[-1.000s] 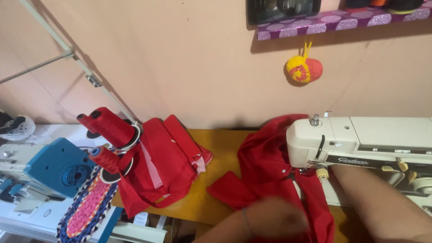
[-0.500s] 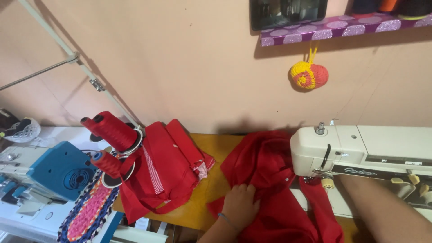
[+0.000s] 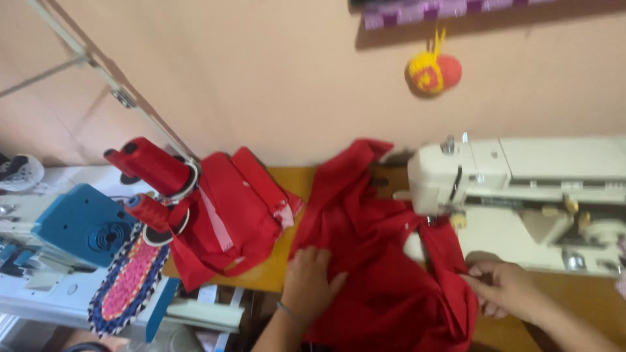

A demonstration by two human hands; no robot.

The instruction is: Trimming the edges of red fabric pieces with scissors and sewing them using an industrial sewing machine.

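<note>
A red cloth [image 3: 378, 261] lies spread over the wooden table, running under the needle end of a white sewing machine [image 3: 521, 189]. My left hand [image 3: 312, 280] rests flat on the cloth's left part, fingers spread, a thin band on the wrist. My right hand [image 3: 505, 287] pinches the cloth's right edge in front of the machine.
A folded pile of red fabric [image 3: 231, 215] lies left of the cloth. Two red thread cones [image 3: 153, 179] stand beside a blue machine part [image 3: 78, 225] and a colourful woven mat [image 3: 127, 283]. A yellow and red ornament [image 3: 433, 70] hangs on the wall. Yellow table [image 3: 277, 270].
My left hand has moved up onto the red cloth and flattened on it. My right hand has come into view holding the cloth's right edge. The view has shifted down and closer.
</note>
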